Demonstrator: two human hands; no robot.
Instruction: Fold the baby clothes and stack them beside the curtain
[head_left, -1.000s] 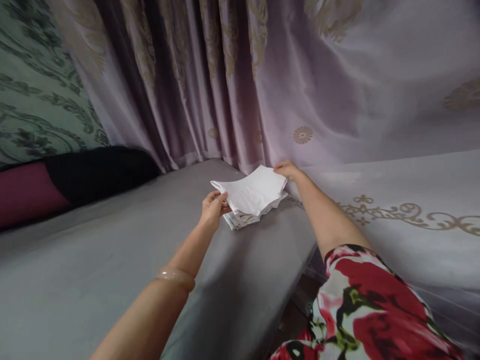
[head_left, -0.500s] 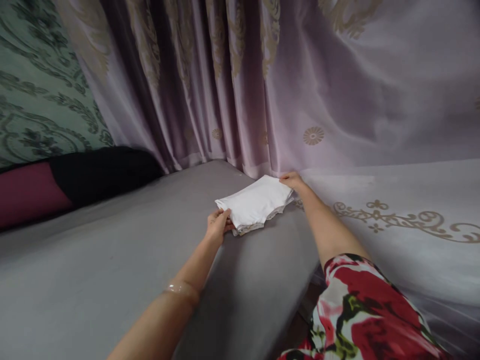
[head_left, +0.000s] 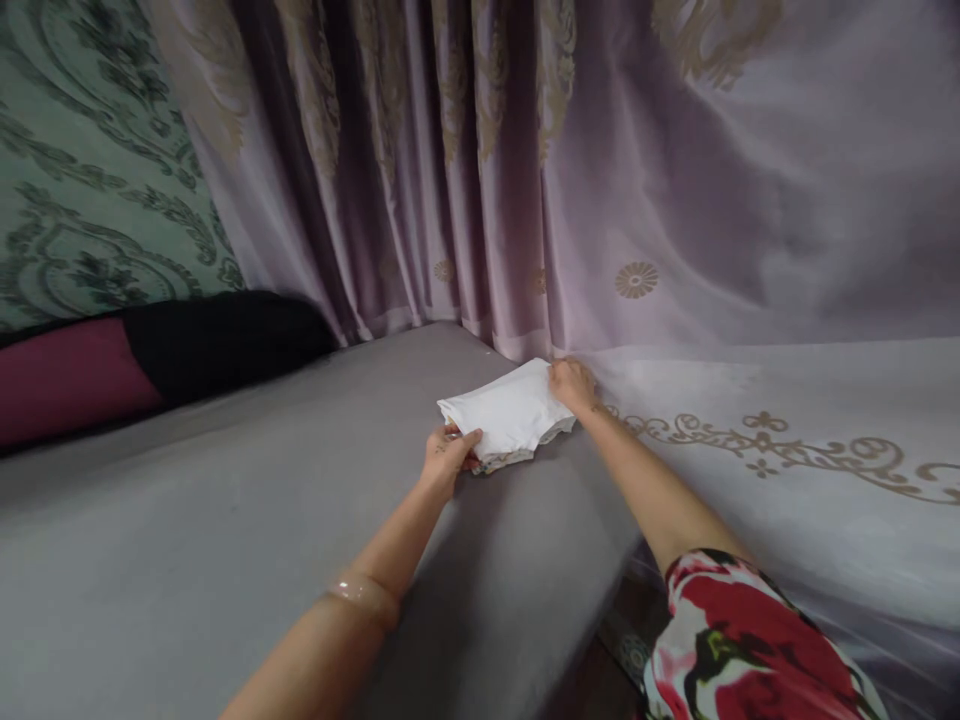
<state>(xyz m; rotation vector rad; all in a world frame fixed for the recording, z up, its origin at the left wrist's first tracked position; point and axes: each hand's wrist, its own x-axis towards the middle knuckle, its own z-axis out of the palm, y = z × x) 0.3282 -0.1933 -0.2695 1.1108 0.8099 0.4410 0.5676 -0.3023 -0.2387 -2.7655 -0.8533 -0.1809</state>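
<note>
A small stack of white underpants (head_left: 502,408) lies on the grey bed surface (head_left: 247,530), near its corner by the curtain. At the near left edge of the stack, my left hand (head_left: 448,456) is closed, with the thumb on top and the fingers underneath. My right hand (head_left: 572,384) grips the far right end, its fingers curled over the edge and partly hidden. Several layers show along the notched near edge, and the top piece lies fairly flat.
A purple curtain (head_left: 600,200) with gold patterns hangs behind and to the right, its pale border (head_left: 697,390) close to my right arm. A black and maroon cushion-like bundle (head_left: 225,345) lies along the patterned green wall (head_left: 97,200) at the left. The bed's edge drops off at lower right.
My right hand has moved inward and now wraps further over the right end of the stack. My left thumb lies further onto the top piece. The view has shifted slightly.
</note>
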